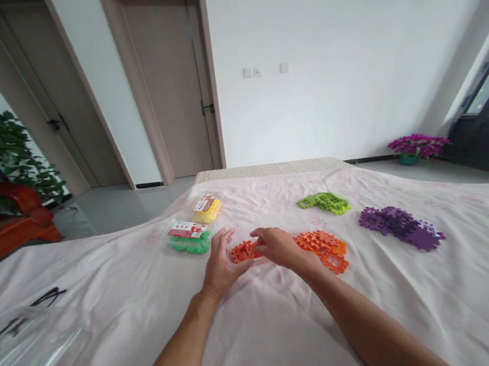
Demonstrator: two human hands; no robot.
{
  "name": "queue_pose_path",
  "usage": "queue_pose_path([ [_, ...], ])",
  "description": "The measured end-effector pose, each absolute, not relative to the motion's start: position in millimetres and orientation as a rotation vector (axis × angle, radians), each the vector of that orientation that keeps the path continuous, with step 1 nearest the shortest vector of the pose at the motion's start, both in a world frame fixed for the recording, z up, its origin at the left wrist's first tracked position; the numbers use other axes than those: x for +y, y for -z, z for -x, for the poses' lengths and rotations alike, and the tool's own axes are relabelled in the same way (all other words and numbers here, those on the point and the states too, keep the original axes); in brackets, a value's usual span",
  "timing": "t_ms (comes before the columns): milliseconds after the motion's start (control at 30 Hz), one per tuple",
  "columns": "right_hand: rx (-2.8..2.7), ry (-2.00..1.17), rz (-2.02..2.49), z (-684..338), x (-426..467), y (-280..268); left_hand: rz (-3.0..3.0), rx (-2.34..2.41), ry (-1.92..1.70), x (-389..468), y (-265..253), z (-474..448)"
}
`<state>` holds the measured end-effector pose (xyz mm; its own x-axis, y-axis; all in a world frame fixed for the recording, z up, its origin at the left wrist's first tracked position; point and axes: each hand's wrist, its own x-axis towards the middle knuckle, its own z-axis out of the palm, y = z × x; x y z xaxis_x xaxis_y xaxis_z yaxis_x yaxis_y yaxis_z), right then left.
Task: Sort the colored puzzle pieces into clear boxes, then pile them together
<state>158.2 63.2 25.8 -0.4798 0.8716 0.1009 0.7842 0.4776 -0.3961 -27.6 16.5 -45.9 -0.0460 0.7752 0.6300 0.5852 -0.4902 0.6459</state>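
Near left hand (pixel 221 266), illegible box label (pixel 187 231)

On the table (pixel 268 334), the left hand (pixel 219 266) and right hand (pixel 279 248) are at orange pieces (pixel 318 240); clear boxes (pixel 187 230) of green pieces (pixel 192 246) and yellow pieces (pixel 213 210) lie toward the far-left corner, purple pieces (pixel 397 225) toward the right edge.

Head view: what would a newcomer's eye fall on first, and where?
First, the bright orange pieces at the middle of the pale cloth, between the left hand and right hand and just right of them. Then the purple pile farther right and the lime-green pile farther back. Left of the hands lie a green-filled box and a yellow-filled box.
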Motion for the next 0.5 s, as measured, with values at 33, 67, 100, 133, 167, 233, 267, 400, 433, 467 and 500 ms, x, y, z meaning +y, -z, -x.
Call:
queue_pose_path([
  [33, -2.441, -0.438, 1.405, -158.3, 63.8, -25.5, -2.037, 1.477, -1.562, 16.3, 45.6, 27.4],
  [67, -2.447, -0.447, 1.402, -158.3, 64.3, -25.3, -2.038, 1.477, -1.563, 16.1, 45.3, 27.3],
  [100, -2.459, -0.461, 1.393, -158.2, 64.7, -25.2, -2.037, 1.476, -1.565, 15.9, 45.2, 27.1],
  [133, -2.472, -0.48, 1.383, -158.0, 65.1, -25.2, -2.037, 1.474, -1.567, 15.8, 45.0, 26.8],
  [167, -2.482, -0.501, 1.372, -157.7, 65.5, -25.3, -2.033, 1.47, -1.568, 15.7, 45.0, 26.6],
  [233, -2.478, -0.537, 1.372, -156.3, 66.4, -25.5, -2.026, 1.462, -1.568, 15.8, 44.9, 26.2],
  [267, -2.466, -0.547, 1.387, -155.4, 67.0, -25.6, -2.024, 1.458, -1.568, 15.8, 44.8, 26.1],
  [400, -2.453, -0.574, 1.453, -151.9, 68.0, -26.2, -2.029, 1.446, -1.574, 15.7, 44.3, 25.6],
  [433, -2.453, -0.58, 1.463, -151.4, 67.9, -26.3, -2.031, 1.443, -1.574, 15.5, 44.1, 25.5],
  [467, -2.444, -0.583, 1.471, -151.1, 67.7, -26.3, -2.032, 1.443, -1.573, 15.4, 43.9, 25.4],
  [500, -2.427, -0.585, 1.472, -151.2, 67.5, -26.2, -2.033, 1.445, -1.572, 15.2, 43.8, 25.3],
])
